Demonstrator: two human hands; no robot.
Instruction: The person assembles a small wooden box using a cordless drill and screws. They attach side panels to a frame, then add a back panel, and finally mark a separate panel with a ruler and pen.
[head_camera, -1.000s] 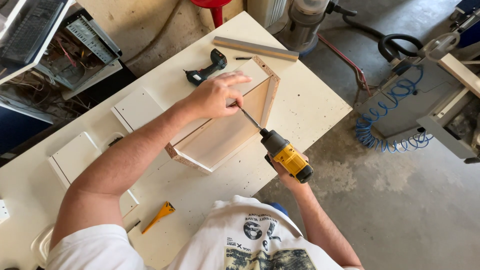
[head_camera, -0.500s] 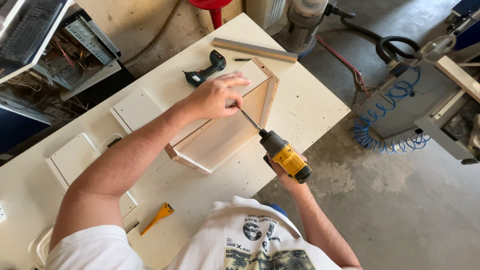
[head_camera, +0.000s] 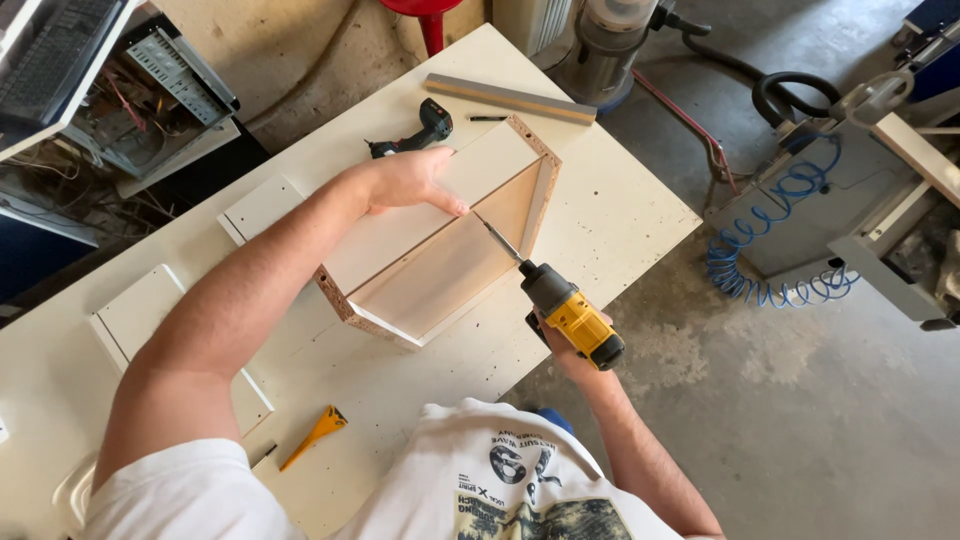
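Driver bit at the panel box on the bench

The left hand (head_camera: 405, 180) lies flat and open on the chipboard box (head_camera: 440, 235) at bench (head_camera: 620, 215) centre; at 4 o'clock of it, the right hand (head_camera: 570, 350) grips the yellow driver (head_camera: 570, 310), bit touching the box.

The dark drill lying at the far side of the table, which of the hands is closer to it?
Left. The left hand rests on the wooden box just beside the dark drill; the right hand holds the yellow drill at the near table edge.
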